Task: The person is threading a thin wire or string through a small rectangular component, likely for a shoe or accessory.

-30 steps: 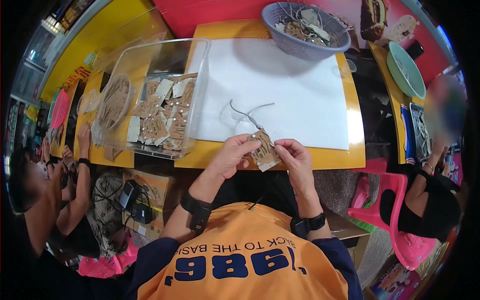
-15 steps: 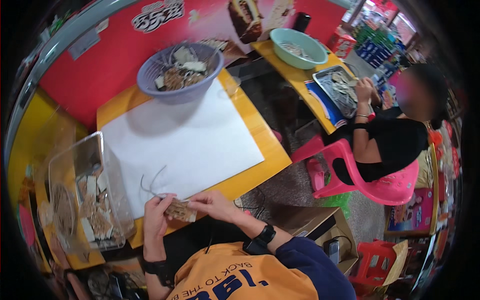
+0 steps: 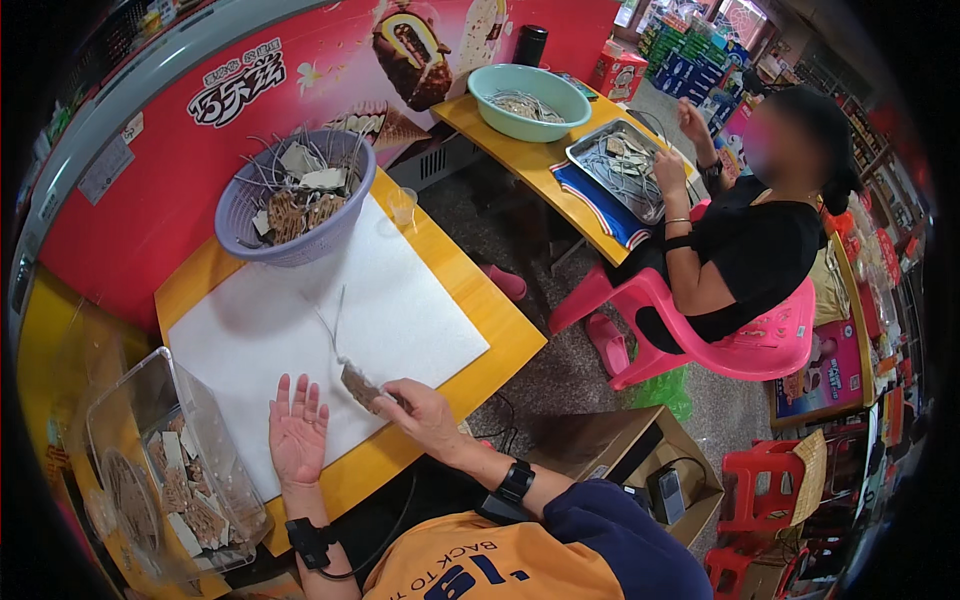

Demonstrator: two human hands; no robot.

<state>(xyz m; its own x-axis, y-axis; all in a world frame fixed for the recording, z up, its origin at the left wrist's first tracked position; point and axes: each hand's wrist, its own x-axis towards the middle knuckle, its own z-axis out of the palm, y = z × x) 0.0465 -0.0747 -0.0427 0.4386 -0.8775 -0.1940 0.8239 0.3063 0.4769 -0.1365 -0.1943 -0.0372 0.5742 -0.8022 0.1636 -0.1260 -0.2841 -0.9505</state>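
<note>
My right hand (image 3: 422, 416) pinches a flat brown-and-white piece with grey wires (image 3: 358, 384), gripping its near end. It is tilted above the near edge of a white sheet (image 3: 410, 320), with the wires trailing away from its far end. To its left my left hand (image 3: 297, 432) is turned palm up, fingers stretched out, holding nothing. A clear plastic bin (image 3: 222, 440) of similar brown and white pieces (image 3: 185, 490) stands beside that hand. At the sheet's far end is a purple basket (image 3: 350, 215) heaped with wired pieces.
The sheet covers much of a yellow table (image 3: 505, 340). At another table on the right, a person in black (image 3: 740, 240) sits on a pink chair (image 3: 740, 350), near a metal tray (image 3: 645, 200) and a light green basin (image 3: 550, 125). An open cardboard box (image 3: 640, 460) stands to my right.
My left hand has let go of the piece and opened, palm up. My right hand now holds it alone, turned with its wires pointing away. The view has shifted, and the other person's hands have parted.
</note>
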